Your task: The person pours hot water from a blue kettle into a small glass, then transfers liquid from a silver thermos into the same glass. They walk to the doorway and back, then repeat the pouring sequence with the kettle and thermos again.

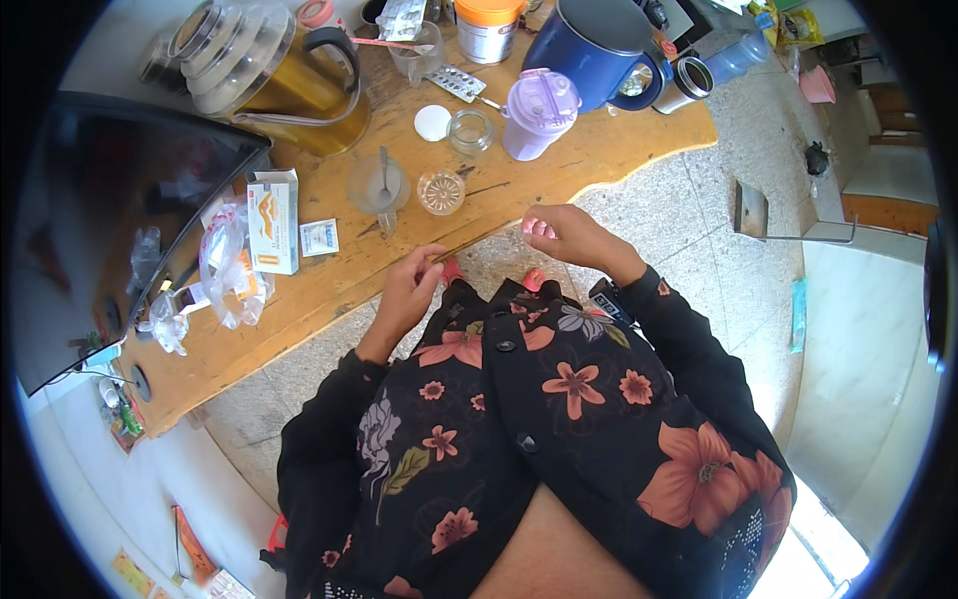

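My left hand (408, 288) is at the front edge of the wooden table (322, 288), its fingers loosely bent, thumb apart, nothing between them. My right hand (572, 236) is curled in front of the table edge; bright pink shows at its fingers, and whether it holds something cannot be told. Nearest on the tabletop are a glass cup (367, 187) with a metal spoon (385, 176) in whitish contents, and a ribbed glass lid (441, 192). Behind them stand an open glass jar (470, 132), a white round lid (432, 123) and a lilac lidded cup (539, 116).
A large pitcher of amber liquid (322, 105), a blue mug (591, 52), a steel tumbler (685, 82), an orange-lidded tub (488, 34) and a blister pack (455, 82) line the back. A cardboard box (273, 221), sachet (319, 237), plastic bags (224, 262) and dark screen (112, 217) are left.
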{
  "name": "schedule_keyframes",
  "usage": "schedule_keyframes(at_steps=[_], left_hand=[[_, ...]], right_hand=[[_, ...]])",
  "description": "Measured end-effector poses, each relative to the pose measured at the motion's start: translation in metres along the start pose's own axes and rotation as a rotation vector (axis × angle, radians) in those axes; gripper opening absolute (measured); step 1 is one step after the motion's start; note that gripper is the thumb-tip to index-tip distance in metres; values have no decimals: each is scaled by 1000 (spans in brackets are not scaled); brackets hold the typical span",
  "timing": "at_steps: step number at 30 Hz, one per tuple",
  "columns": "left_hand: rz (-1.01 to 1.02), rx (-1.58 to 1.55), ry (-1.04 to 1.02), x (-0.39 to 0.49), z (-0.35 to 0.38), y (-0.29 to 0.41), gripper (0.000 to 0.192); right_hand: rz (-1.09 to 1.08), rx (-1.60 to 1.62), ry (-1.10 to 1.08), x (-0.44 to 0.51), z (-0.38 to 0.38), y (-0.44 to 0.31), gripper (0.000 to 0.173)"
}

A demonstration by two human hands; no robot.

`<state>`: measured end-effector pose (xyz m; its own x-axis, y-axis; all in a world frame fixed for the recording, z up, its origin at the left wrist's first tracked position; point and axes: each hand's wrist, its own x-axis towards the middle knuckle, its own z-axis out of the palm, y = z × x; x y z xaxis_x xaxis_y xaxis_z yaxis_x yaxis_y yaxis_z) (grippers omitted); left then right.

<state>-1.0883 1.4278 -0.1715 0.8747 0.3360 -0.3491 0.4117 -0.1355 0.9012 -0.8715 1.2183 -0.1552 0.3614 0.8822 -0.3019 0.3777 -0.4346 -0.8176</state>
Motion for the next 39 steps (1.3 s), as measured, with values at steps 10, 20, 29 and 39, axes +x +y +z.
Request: schedule_keyframes(at_steps=[10, 20, 29, 39], left_hand=[[-305, -284, 44, 2, 20, -20, 26], [74, -475, 129, -13, 16, 26, 20], [122, -459, 148, -18, 2, 19, 15], [-65, -379, -13, -42, 0, -14, 20]], right_hand=[[-389, -205, 218, 27, 4, 17, 61], [-334, 765, -277, 43, 8, -42, 48], [-140, 454, -327, 24, 9, -52, 29], [-344, -187, 247, 65, 46, -2, 86]])
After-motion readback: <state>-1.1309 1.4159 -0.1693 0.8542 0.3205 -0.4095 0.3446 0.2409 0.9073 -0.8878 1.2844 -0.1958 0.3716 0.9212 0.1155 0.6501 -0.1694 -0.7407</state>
